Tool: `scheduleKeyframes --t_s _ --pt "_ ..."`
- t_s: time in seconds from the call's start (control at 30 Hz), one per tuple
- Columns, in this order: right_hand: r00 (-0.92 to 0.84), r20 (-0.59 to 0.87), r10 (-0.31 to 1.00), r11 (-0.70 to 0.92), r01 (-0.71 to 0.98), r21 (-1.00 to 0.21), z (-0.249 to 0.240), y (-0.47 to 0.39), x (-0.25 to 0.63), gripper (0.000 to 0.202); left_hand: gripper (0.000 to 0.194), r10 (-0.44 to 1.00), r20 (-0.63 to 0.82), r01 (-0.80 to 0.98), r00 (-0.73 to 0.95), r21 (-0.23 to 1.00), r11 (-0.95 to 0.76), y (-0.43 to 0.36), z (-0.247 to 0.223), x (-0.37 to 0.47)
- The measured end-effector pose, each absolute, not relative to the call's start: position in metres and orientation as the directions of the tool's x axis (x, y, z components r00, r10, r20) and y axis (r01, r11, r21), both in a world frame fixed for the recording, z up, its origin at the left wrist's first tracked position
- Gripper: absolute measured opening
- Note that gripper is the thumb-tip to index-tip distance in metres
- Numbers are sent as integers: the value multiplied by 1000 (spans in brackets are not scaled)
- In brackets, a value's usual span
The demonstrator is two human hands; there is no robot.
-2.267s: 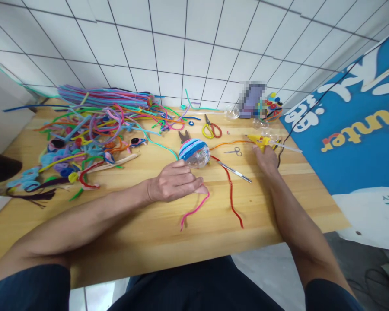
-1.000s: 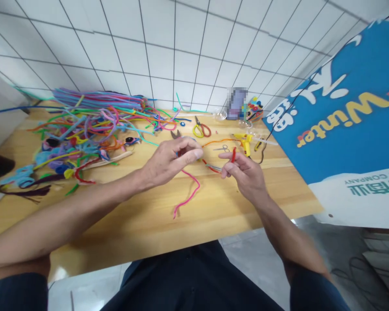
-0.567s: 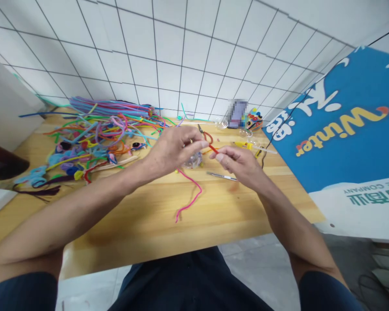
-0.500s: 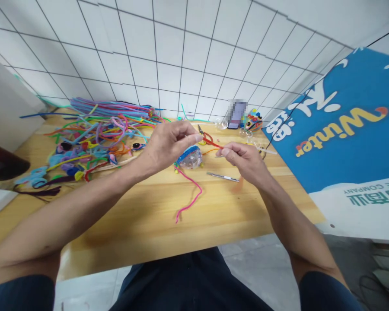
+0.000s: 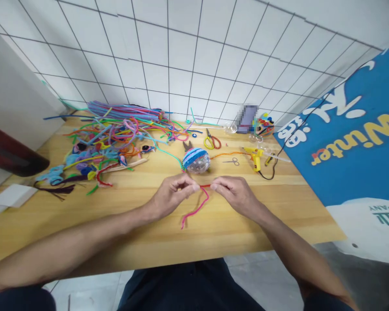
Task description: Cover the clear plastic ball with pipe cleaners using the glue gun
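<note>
Stretching bare from both forearms to its near edge by the lap, the bench (image 5: pixel 214 242) also has open wood right of the right hand (image 5: pixel 235 192). The red pipe cleaner (image 5: pixel 205 186), thin and fuzzy, shows a short, nearly straight stretch between the hands, nearer the lap than the striped, partly clear ball (image 5: pixel 196 160). The left hand (image 5: pixel 173 194) and right hand each pinch it between thumb and fingers, beside a wavy pink pipe cleaner (image 5: pixel 197 210).
</note>
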State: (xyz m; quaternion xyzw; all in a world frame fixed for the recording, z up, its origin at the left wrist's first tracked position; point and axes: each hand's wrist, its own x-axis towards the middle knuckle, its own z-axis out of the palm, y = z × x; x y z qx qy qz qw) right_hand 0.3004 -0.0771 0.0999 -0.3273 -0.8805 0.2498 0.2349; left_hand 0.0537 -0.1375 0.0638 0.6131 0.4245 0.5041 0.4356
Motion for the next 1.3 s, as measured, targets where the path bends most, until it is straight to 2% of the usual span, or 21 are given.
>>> scheduleKeyframes --t_s 0.07,0.17,0.3,0.43,0.6,0.77,1.13,1.23,1.3 --pt "-707 282 649 730 473 -494 95 -75 303 37 30 946 263 116 192 951 -288 -140 60 52" --pt "-746 319 585 807 493 -326 89 -73 304 40 24 949 211 204 236 944 -260 -136 55 53" --pt "-776 344 528 849 480 -221 88 -73 302 37 30 917 221 267 333 910 -316 -124 49 56" --pt "-791 325 519 853 460 -246 92 -66 314 35 46 888 279 272 366 880 -388 -121 48 52" --pt "-757 262 599 789 501 -357 89 -44 344 39 59 936 203 251 288 927 -278 -124 50 47" --pt "-652 286 702 709 606 -361 86 -15 371 44 65 963 133 141 233 976 -169 -118 51 47" --pt "-397 310 864 503 716 -484 100 18 390 42 54 989 143 66 24 987 -145 -112 59 19" --pt "-325 395 859 483 770 -416 101 15 390 41 53 993 118 46 -5 992 -117 -113 58 18" --pt "-272 565 779 495 820 -289 105 1 385 36 54 994 100 21 -34 995 -100 -113 58 21"
